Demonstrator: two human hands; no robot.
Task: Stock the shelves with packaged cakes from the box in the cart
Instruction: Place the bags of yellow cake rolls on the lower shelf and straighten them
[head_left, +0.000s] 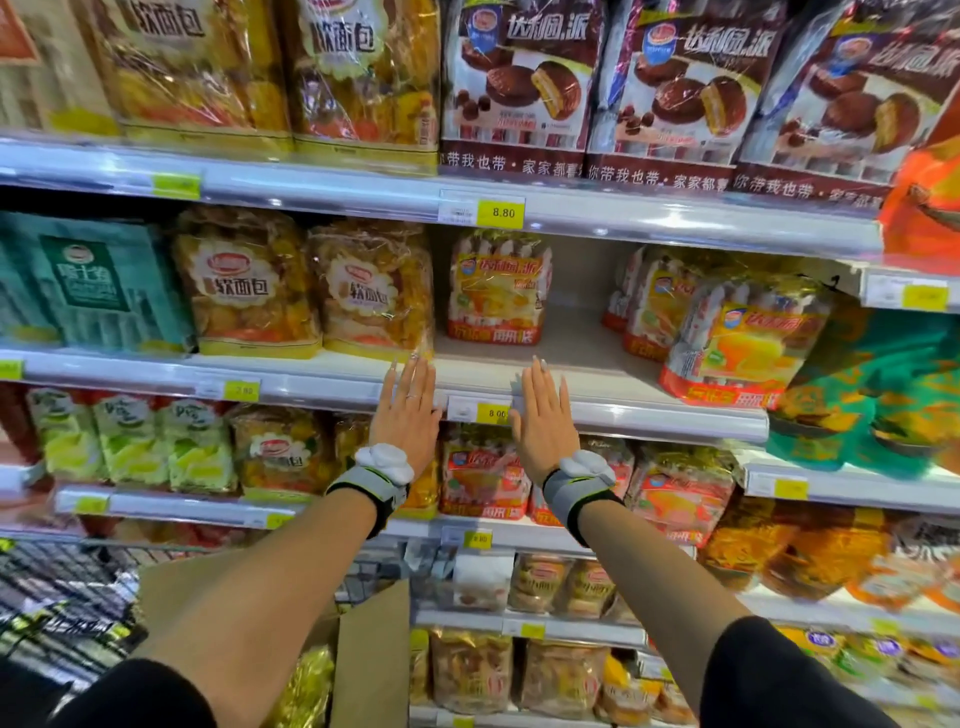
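So both hands are up at the middle shelf (597, 379), flat and empty — fingers straight and held close together, palms facing the shelf. The left hand (407, 410) lies over the shelf's front rail with its fingertips at the edge of the board, a ring on one finger. The right hand (543, 421) is just beside it, partly covering a yellow price tag (492, 413), fingertips reaching onto the bare board. Both wrists wear grey straps with a white lump on top.

Between and behind the hands there's a gap in the stock: one orange-and-red packaged cake bag (497, 288) stands upright at the back, and more of the same cake bags (727, 332) sit off to the right, the front one tilted near the shelf edge. Soft bread bags (311, 291) fill the left side of that shelf.

Down low, the cardboard box (363, 649) with open flaps sits in the wire cart (57, 597) — something in gold wrapping shows inside it.
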